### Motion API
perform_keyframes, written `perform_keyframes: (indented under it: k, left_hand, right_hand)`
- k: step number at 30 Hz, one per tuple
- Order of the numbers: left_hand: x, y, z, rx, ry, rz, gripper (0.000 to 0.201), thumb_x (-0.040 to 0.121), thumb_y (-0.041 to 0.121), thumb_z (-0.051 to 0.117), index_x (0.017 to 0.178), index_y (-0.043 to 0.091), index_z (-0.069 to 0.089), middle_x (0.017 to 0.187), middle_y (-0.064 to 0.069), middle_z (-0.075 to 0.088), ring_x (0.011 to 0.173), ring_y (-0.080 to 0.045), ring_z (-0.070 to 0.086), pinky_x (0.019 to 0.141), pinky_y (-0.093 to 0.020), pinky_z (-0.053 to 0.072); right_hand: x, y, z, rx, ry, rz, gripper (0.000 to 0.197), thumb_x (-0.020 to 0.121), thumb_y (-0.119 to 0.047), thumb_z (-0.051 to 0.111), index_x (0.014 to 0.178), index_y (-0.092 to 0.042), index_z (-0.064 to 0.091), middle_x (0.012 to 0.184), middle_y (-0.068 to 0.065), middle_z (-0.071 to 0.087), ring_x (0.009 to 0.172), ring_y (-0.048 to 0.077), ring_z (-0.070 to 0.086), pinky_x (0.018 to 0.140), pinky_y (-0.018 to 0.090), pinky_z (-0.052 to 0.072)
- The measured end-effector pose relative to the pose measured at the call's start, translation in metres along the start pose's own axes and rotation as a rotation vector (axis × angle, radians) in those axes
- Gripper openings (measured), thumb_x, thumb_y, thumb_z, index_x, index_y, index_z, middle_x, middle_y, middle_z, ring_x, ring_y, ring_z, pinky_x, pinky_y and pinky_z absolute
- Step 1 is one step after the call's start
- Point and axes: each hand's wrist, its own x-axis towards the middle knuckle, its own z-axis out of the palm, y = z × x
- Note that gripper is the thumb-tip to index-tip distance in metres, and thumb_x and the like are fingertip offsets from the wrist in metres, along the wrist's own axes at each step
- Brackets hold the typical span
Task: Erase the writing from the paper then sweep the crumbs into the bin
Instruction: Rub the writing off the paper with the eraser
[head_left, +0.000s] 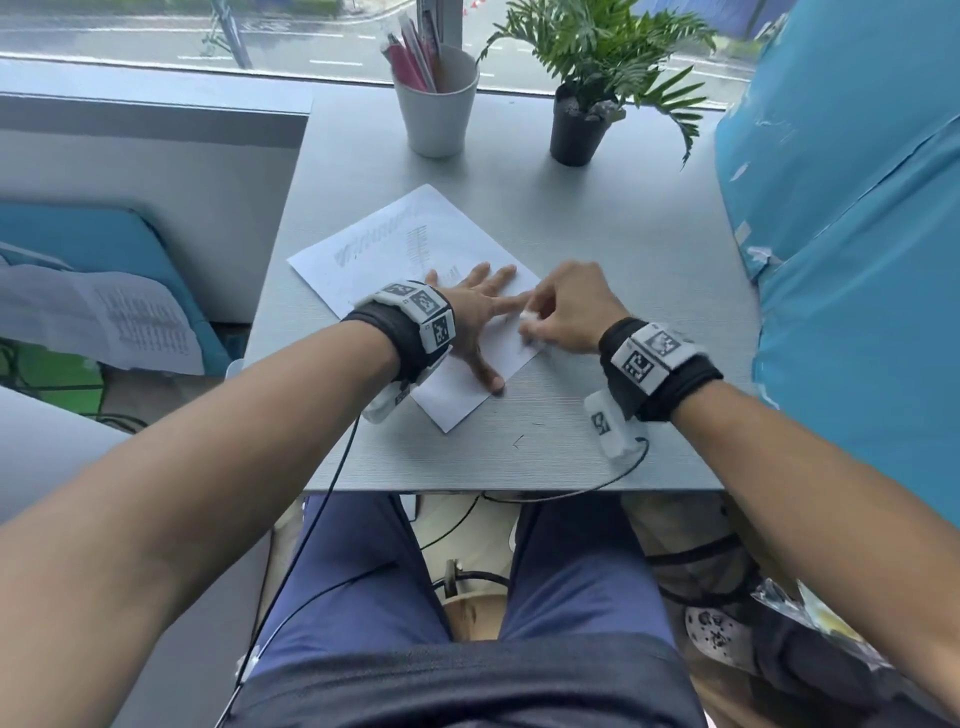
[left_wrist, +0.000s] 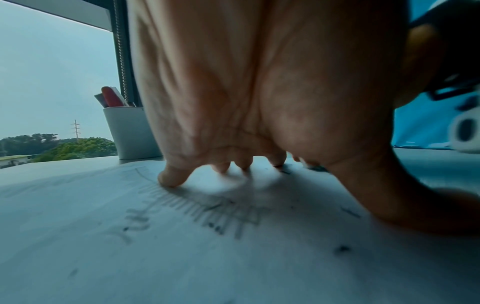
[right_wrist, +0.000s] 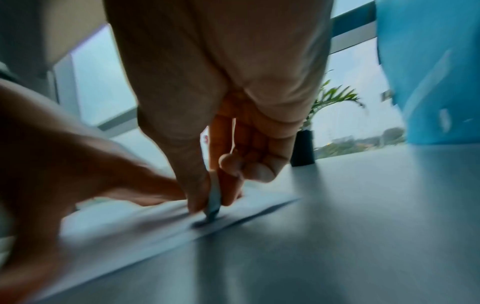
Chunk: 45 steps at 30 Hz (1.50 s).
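Lying skewed on the grey wood-grain table (head_left: 597, 223), the white sheet of paper (head_left: 452, 223) has one corner pointing toward the person and bears smudged pencil writing (head_left: 374, 244) on its far-left part. In the left wrist view, rows of dark pencil strokes (left_wrist: 207, 209) run beneath the palm, with small dark specks (left_wrist: 342, 248) scattered on the sheet nearby.

The left hand (head_left: 475, 317) rests flat on the paper, fingers straight and spread, fingertips and thumb pressing the sheet down.

The right hand (head_left: 569, 309) is just beside the left, at the paper's right edge. Its thumb and forefinger pinch a small white eraser (head_left: 529, 318); the remaining fingers are curled into the palm. The right wrist view shows the thin pale eraser (right_wrist: 214, 202) with its lower tip touching the paper close to the edge, above a dark smudge; this view is blurred.

At the far side of the table stand a pale grey cup of pink and white pens (head_left: 435, 106) and a small green plant in a black pot (head_left: 584, 124), well apart from the paper. A blue fabric surface (head_left: 852, 223) borders the table on the right.
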Motion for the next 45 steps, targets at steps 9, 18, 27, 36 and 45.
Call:
perform_keyframes:
  k: [9,18,27,36,45]
  left_hand:
    - [0.001,0.008,-0.003,0.035,-0.033,-0.060,0.142,0.048,0.075,0.082,0.151,0.050,-0.014,0.161,0.009,-0.028,0.149,-0.025,-0.023,0.105,-0.082,0.008]
    - [-0.004,0.011,-0.004,0.048,-0.043,-0.070,0.144,0.050,0.071,0.084,0.152,0.047,-0.015,0.161,0.009,-0.029,0.149,-0.026,-0.024,0.106,-0.080,0.009]
    - [-0.006,0.013,-0.003,0.070,-0.063,-0.070,0.148,0.047,0.070,0.086,0.152,0.047,-0.016,0.159,0.010,-0.033,0.148,-0.024,-0.026,0.107,-0.079,0.009]
    - [-0.007,0.012,-0.002,0.081,-0.065,-0.056,0.150,0.045,0.069,0.087,0.150,0.050,-0.018,0.159,0.011,-0.033,0.148,-0.023,-0.026,0.107,-0.079,0.010]
    - [-0.007,0.013,-0.002,0.099,-0.065,-0.054,0.151,0.044,0.070,0.087,0.150,0.050,-0.019,0.159,0.010,-0.034,0.148,-0.024,-0.026,0.105,-0.081,0.010]
  right_hand:
    - [-0.012,-0.011,0.006,-0.033,-0.060,-0.041,0.009,0.075,-0.021,0.077,0.079,-0.013,0.079,0.074,-0.002,0.071,0.064,0.008,0.060,0.068,0.023,0.050]
    - [-0.021,-0.012,0.010,-0.064,-0.095,-0.120,0.013,0.074,-0.023,0.078,0.080,-0.011,0.079,0.082,0.006,0.073,0.073,0.018,0.067,0.072,0.030,0.056]
    - [-0.024,-0.013,0.011,-0.061,-0.147,-0.129,0.014,0.074,-0.023,0.077,0.077,-0.010,0.079,0.076,0.004,0.072,0.070,0.018,0.066,0.069,0.030,0.055]
    - [-0.024,-0.008,0.011,-0.049,-0.112,-0.125,0.012,0.071,-0.022,0.077,0.073,-0.010,0.077,0.075,0.002,0.070,0.065,0.013,0.062,0.063,0.023,0.053]
    - [-0.027,-0.008,0.013,-0.006,-0.118,-0.137,0.010,0.071,-0.023,0.078,0.072,-0.013,0.077,0.071,-0.001,0.071,0.061,0.010,0.063,0.064,0.025,0.055]
